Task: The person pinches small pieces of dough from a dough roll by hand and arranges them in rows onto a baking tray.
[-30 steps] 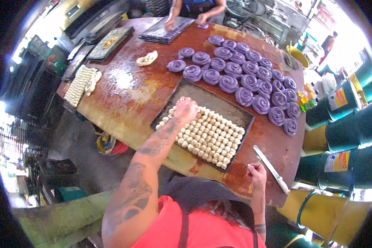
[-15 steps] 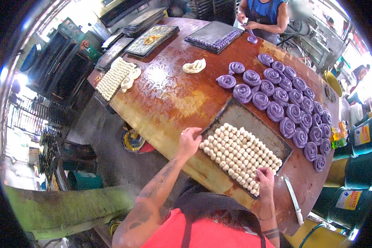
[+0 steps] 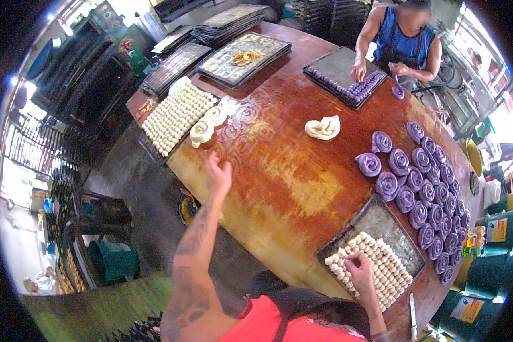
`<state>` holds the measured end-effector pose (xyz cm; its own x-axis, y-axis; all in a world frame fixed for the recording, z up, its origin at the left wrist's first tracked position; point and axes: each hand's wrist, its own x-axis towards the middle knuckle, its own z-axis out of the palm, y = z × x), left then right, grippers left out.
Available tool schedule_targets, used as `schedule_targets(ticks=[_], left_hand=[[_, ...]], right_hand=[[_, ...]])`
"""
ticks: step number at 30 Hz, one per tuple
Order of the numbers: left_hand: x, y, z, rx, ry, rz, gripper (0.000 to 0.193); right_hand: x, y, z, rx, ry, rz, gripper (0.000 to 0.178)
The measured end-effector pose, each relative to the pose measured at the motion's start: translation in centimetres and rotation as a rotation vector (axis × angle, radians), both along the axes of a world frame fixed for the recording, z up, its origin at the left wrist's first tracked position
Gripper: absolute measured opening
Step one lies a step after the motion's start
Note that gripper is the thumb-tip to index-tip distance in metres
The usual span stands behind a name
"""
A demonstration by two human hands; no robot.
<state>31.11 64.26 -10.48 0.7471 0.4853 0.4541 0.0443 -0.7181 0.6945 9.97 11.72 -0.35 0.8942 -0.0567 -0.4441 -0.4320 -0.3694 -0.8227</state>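
Observation:
My left hand is stretched out over the table's near left edge, its fingers loosely bent and apart, with nothing seen in them. Just beyond its fingertips lie two coils of white dough, beside a tray filled with rows of white dough balls. Over a second dark tray at the lower right, my right hand is closed, thumb and fingertips together. Its fingertips are at the rows of small white dough balls there; whatever they pinch is too small to make out.
Purple dough coils cover the table's right side. A white dough piece lies mid-table. A knife rests near the right tray. Across the table, a co-worker handles purple dough at a tray. Stacked trays stand far left.
My left hand has left the right tray's corner and reached leftward toward the white coils. My right hand has shifted across the dough balls. The view has turned left; the co-worker's hand now reaches their tray.

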Motion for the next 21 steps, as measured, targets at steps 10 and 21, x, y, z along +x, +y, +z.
schedule_targets(ticks=[10, 21], left_hand=[[16.1, 16.8, -0.2, -0.753, 0.164, 0.32, 0.059], [14.2, 2.4, 3.3, -0.62, 0.155, -0.203, 0.047]], right_hand=[[-1.1, -0.9, -0.7, -0.04, 0.084, -0.28, 0.011], [0.3, 2.5, -0.9, -0.079, 0.105, -0.263, 0.011]])
